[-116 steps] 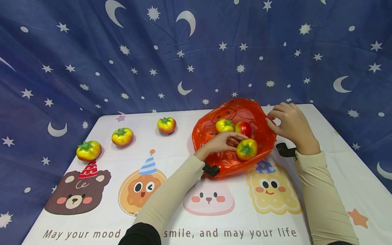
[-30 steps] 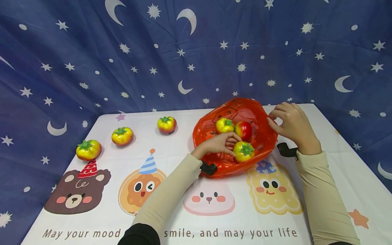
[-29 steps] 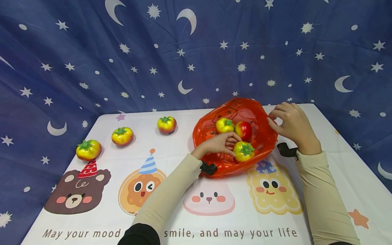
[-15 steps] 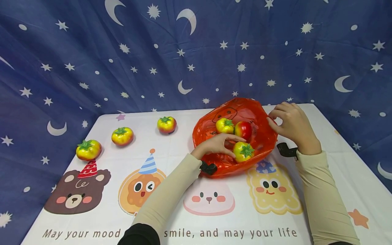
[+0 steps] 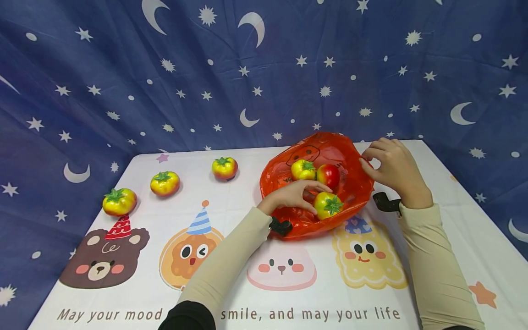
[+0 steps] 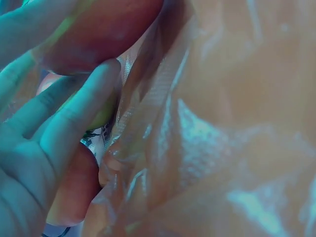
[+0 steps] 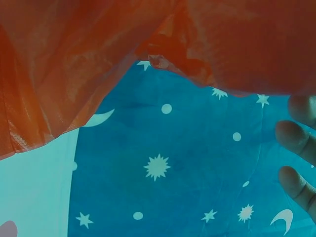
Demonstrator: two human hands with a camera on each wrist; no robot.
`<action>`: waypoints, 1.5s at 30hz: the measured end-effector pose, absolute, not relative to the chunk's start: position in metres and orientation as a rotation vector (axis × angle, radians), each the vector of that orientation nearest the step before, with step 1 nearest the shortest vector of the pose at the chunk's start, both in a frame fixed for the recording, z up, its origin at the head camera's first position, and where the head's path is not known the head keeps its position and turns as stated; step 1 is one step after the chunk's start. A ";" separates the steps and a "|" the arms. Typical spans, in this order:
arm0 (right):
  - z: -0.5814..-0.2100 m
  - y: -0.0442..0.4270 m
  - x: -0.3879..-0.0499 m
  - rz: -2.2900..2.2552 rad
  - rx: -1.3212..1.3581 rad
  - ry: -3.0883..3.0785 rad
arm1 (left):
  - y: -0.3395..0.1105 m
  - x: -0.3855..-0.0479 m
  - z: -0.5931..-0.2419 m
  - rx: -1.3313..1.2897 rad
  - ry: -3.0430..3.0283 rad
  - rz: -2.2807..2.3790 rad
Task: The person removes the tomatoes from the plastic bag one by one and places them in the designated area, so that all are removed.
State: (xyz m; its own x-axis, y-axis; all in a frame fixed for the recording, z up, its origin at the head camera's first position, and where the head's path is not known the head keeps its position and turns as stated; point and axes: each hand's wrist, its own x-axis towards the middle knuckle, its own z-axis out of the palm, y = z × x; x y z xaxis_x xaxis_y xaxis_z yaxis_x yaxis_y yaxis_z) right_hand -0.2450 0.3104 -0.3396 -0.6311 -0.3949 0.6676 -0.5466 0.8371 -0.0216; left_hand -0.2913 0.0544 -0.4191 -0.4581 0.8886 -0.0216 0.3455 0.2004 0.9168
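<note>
A red plastic bag [image 5: 350, 197] lies spread wide at the right of the table, with several yellow-and-red tomatoes in it. My left hand [image 5: 290, 195] reaches into the bag, its thumb and fingers spread beside the front tomato [image 5: 328, 205]. In the left wrist view straight fingers [image 6: 81, 108] touch the underside of a tomato [image 6: 106, 37]. Behind these sit a yellow tomato [image 5: 303, 169] and a redder one [image 5: 328, 176]. My right hand [image 5: 393, 167] pinches the bag's right rim between thumb and fingers. In the right wrist view, other fingertips [image 7: 294, 136] stand apart from the bag.
Three more tomatoes lie in a slanting row on the left: one near the bear print [image 5: 119, 202], a middle tomato [image 5: 165, 184] and a farther tomato [image 5: 224, 168]. A starry blue curtain [image 5: 185, 68] hangs behind the white printed tablecloth [image 5: 231, 206].
The front tomato has moved slightly left and turned since the earliest frame. My left fingers were curled beside it and now spread out over it. The right hand has barely moved.
</note>
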 end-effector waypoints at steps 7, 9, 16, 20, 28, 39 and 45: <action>-0.339 0.310 -0.245 0.291 0.678 -2.336 | 0.054 -0.291 -0.420 1.127 1.937 1.219; -0.339 0.310 -0.245 0.290 0.678 -2.336 | 0.054 -0.291 -0.420 1.128 1.948 1.209; -0.339 0.310 -0.245 0.284 0.671 -2.342 | 0.054 -0.291 -0.419 1.117 2.002 1.188; -0.339 0.310 -0.246 0.285 0.676 -2.337 | 0.054 -0.290 -0.419 1.089 2.022 1.215; -0.339 0.310 -0.245 0.287 0.677 -2.341 | 0.054 -0.292 -0.423 1.071 2.046 1.238; -0.338 0.310 -0.244 0.294 0.679 -2.337 | 0.052 -0.292 -0.422 1.038 2.104 1.254; -0.338 0.311 -0.244 0.296 0.682 -2.334 | 0.051 -0.291 -0.419 1.060 2.122 1.279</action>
State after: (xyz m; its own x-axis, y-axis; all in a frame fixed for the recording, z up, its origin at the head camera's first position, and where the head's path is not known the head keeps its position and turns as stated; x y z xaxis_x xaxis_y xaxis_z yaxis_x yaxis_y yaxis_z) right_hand -0.2441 0.3106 -0.3378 -0.6325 -0.3921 0.6679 -0.5463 0.8372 -0.0259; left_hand -0.2912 0.0511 -0.4194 -0.6074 0.7942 0.0152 0.3840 0.2768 0.8809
